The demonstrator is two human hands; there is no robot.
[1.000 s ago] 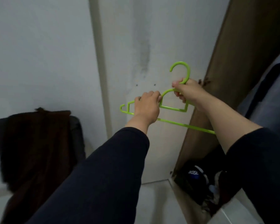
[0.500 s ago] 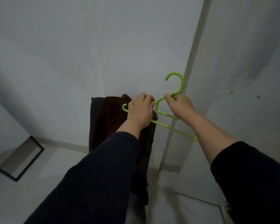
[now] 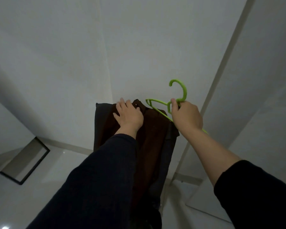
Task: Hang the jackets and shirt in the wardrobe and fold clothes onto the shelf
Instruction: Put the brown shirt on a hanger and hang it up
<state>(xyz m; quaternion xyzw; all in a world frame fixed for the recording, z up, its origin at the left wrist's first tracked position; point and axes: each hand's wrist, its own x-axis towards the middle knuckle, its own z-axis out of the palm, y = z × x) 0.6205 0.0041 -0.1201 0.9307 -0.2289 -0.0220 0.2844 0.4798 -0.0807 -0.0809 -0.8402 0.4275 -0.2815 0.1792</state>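
Half a second ago both hands gripped the green hanger; since then the left hand [image 3: 128, 116] has let go and now lies with its fingers spread on the top of the brown garment [image 3: 153, 139], while the view has swung so that the garment sits in the middle of the picture. The right hand [image 3: 186, 117] alone holds the green hanger [image 3: 170, 103], fingers curled round its neck just under the hook, which points up and away from the garment. The hanger's left arm reaches over the garment's upper right corner; whether it touches the cloth I cannot tell.

The brown garment is draped over something upright that it hides, with a darker grey garment [image 3: 165, 162] showing along its right edge and at its top left corner. No wardrobe is in view.

The step in hand looks like picking up the brown garment to put it on the hanger. To do that well, the left hand should find the collar, near the small shiny stud [image 3: 135, 104] beside its fingers, and lift from there, so the shoulders hang open and the hanger's arm can slide into one shoulder first. The dark garment may drag along if both are gripped together.

Behind the garment meet pale, bare walls [image 3: 64, 63]. Left of and below the garment is a glossy pale floor [image 3: 56, 171] and a black-framed panel [image 3: 23, 164] leaning there.
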